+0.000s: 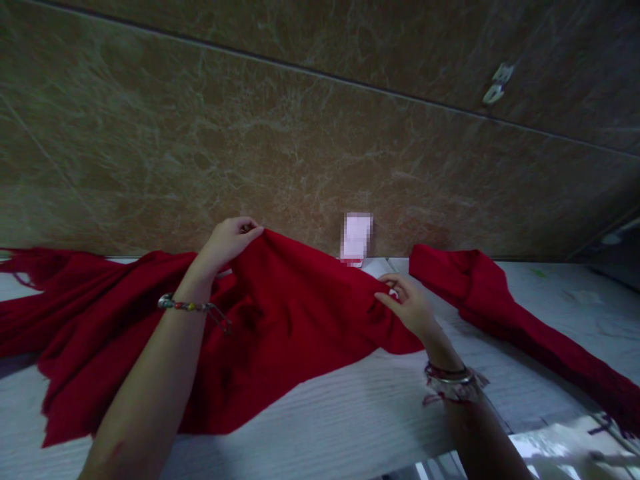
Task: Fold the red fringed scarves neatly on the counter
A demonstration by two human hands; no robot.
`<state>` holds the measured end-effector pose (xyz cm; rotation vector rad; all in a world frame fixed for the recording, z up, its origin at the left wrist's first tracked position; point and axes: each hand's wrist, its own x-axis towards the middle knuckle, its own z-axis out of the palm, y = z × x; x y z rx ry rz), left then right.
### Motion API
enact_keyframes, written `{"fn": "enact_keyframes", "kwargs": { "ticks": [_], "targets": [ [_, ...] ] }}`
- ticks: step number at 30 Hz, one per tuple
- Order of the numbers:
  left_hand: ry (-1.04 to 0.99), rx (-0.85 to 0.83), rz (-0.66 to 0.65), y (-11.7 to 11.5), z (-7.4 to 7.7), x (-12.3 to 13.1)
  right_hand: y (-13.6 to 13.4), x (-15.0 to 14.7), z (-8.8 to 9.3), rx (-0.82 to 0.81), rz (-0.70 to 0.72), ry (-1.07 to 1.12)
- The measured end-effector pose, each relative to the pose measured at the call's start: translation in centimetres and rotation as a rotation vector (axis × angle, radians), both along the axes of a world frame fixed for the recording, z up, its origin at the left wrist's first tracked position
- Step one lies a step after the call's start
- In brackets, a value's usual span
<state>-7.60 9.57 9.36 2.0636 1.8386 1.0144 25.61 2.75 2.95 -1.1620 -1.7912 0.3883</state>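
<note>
Cloth [280, 320] is lying across the bench [350, 413], left of centre, with both hands pinching its far edge: left hand [231, 241] raised, right hand [407, 305] low. Such light pinches are probably risking a slip, the fold collapsing.

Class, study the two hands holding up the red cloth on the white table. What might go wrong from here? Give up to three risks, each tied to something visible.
1. The left hand pinches only the peak of the red cloth; so small a grip may slip.
2. The beaded bracelet on that wrist lies against the cloth and might snag it.
3. The small pale object by the wall stands just behind the cloth and could be knocked over.
</note>
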Motion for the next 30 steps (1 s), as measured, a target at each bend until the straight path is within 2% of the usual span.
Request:
{"fn": "enact_keyframes", "kwargs": {
  "ticks": [3, 5, 8, 11, 14, 16, 18, 20, 24, 25, 27, 30],
  "targets": [
    [0.141, 0.035, 0.074, -1.0, 1.5, -1.1, 0.2, 2.1, 0.7, 0.075, -0.135, 0.129],
    [0.203, 0.048, 0.028, -1.6, 2.2, -1.4, 0.1, 3.0, 1.1, 0.115, -0.185, 0.193],
    [0.231, -0.052, -0.197, -2.2, 2.2, -0.8, 0.0, 3.7, 1.7, 0.112, -0.192, 0.225],
    [0.32, -0.298, -0.452, -2.2, 0.7, 1.4, 0.2, 3.6, 2.8, 0.107, -0.18, 0.201],
    [0.479, -0.583, -0.677, -2.4, -1.0, 4.6, 0.5, 3.3, 4.7, 0.157, -0.211, 0.15],
    [0.51, -0.602, -0.778, -3.0, -1.6, 6.5, 0.7, 3.1, 6.2, 0.196, -0.262, 0.076],
    [0.517, -0.517, -0.763, -3.6, -1.6, 7.7, 0.9, 3.2, 7.4, 0.226, -0.315, -0.022],
    [0.548, -0.472, -0.664, -4.2, -1.3, 7.8, 1.1, 3.5, 8.4, 0.242, -0.357, -0.11],
    [0.621, -0.475, -0.432, -4.2, -1.1, 6.1, 2.0, 5.1, 9.2, 0.181, -0.406, -0.288],
    [0.618, -0.463, -0.424, -4.1, -1.2, 5.5, 2.2, 5.5, 9.2, 0.143, -0.411, -0.342],
    [0.543, -0.443, -0.495, -3.7, -1.3, 4.0, 2.7, 6.4, 9.1, 0.057, -0.4, -0.437],
    [0.266, -0.418, -0.572, -3.6, -0.5, 1.3, 2.9, 7.4, 9.0, -0.094, -0.218, -0.501]
  ]
}}
